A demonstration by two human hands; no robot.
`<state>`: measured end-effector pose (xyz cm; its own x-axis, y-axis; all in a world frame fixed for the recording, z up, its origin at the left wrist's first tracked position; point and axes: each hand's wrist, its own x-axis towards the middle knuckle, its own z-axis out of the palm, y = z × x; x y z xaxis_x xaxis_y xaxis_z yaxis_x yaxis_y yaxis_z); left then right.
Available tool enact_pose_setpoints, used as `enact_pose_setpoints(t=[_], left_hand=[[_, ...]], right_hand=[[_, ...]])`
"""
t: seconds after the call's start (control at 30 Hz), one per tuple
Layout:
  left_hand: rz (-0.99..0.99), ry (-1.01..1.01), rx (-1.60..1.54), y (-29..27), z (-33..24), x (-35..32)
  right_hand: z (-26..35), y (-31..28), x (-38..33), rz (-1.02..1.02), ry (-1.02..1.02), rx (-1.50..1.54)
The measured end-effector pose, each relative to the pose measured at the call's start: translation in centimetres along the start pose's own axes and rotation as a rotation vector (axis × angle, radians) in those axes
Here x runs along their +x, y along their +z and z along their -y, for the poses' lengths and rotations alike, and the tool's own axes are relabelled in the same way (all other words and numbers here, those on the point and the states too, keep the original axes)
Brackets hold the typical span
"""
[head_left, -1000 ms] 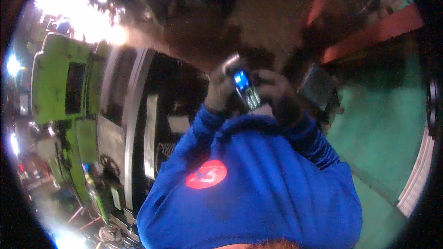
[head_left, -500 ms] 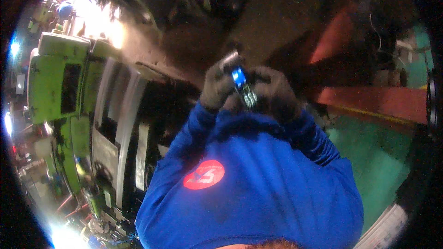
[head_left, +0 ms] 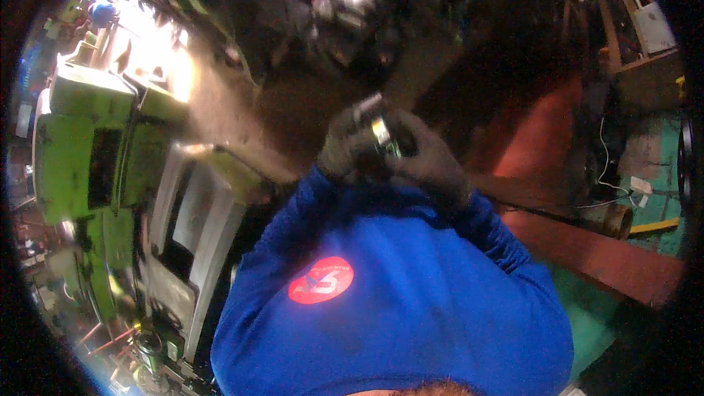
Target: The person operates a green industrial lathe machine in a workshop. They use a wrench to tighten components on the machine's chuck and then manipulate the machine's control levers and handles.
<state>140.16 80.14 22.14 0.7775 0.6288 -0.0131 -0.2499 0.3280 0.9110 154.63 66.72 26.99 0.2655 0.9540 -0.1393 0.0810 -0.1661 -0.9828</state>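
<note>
In front of my chest, both gloved hands come together around a small shiny metal piece point(head_left: 380, 130) with a bright yellow-white glint. A short grey metal cylinder point(head_left: 368, 105) sticks out at its upper end, beside the left fingers. My left hand point(head_left: 339, 148), in a dark glove, is closed against the piece from the left. From the other side, my right hand point(head_left: 431, 155) curls its fingers over the lower part. Dimness and blur hide the exact kind of piece and most fingertips.
A green machine point(head_left: 73, 154) stands at the left, with a grey metal frame point(head_left: 209, 231) nearer me. To the right runs a red beam point(head_left: 594, 253). Beyond it a white cable point(head_left: 603, 150) hangs near a yellow strip point(head_left: 655, 226). Dark clutter fills the far side.
The whole view has shifted, and the red beam now sits lower. The right fingers cover more of the shiny piece. Its glint has turned from blue to yellow-white.
</note>
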Motion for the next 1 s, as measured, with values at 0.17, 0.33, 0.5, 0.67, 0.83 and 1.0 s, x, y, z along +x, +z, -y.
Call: enact_pose_setpoints(t=[0.17, 0.33, 0.5, 0.67, 0.83, 1.0], left_hand=[[0.024, 0.017, -0.086, -3.7, -1.7, 3.8], [-0.154, 0.081, 0.018, -4.4, -3.0, 7.2], [-0.541, 0.201, -0.014, -7.8, 0.1, 8.5], [-0.905, 0.078, -0.013, -10.7, -1.1, 7.8], [-1.234, -0.063, 0.049, -11.7, 0.2, 5.9], [-1.358, -0.15, 0.083, -11.5, 0.1, 8.3]], right_hand=[[3.6, 1.2, 5.4, -0.036, 0.013, -0.322], [6.4, 0.4, 10.8, 0.041, 0.151, -0.532], [3.0, -2.1, 17.2, 0.085, 0.133, -0.554], [-4.4, -6.8, 27.7, -0.042, 0.008, -0.607], [-10.6, -11.5, 40.7, -0.107, 0.022, -0.634], [-14.2, -14.9, 57.2, -0.165, 0.037, -0.752]])
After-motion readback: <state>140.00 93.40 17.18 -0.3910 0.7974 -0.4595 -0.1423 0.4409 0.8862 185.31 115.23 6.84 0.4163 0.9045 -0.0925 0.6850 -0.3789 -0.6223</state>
